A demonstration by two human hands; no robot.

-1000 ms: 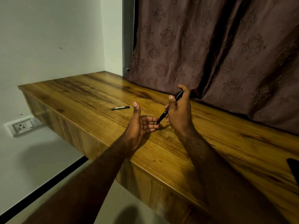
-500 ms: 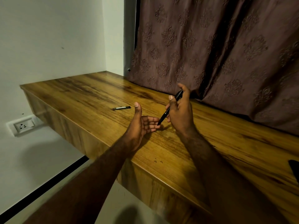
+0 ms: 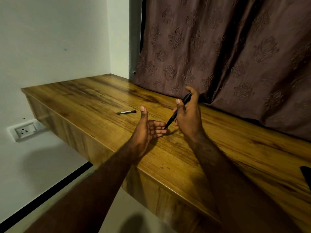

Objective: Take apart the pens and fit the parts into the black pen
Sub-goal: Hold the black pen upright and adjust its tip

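Note:
My right hand (image 3: 188,118) grips a black pen (image 3: 174,116) above the wooden shelf (image 3: 235,157), held slanted with its tip pointing down-left. The tip touches or nearly touches the fingertips of my left hand (image 3: 146,130), which is open, palm turned toward the right hand, thumb up, holding nothing I can make out. A second, dark pen with a grey middle band (image 3: 126,112) lies flat on the shelf to the left, beyond my left thumb and apart from both hands.
A brown patterned curtain (image 3: 227,52) hangs along the back of the shelf. A white wall socket (image 3: 23,131) sits under the shelf's left end. A dark object (image 3: 306,178) pokes in at the right edge. The shelf's front edge runs under my forearms.
Both hands hold nearly the same pose as before. The view has shifted slightly; the pen on the shelf has not moved.

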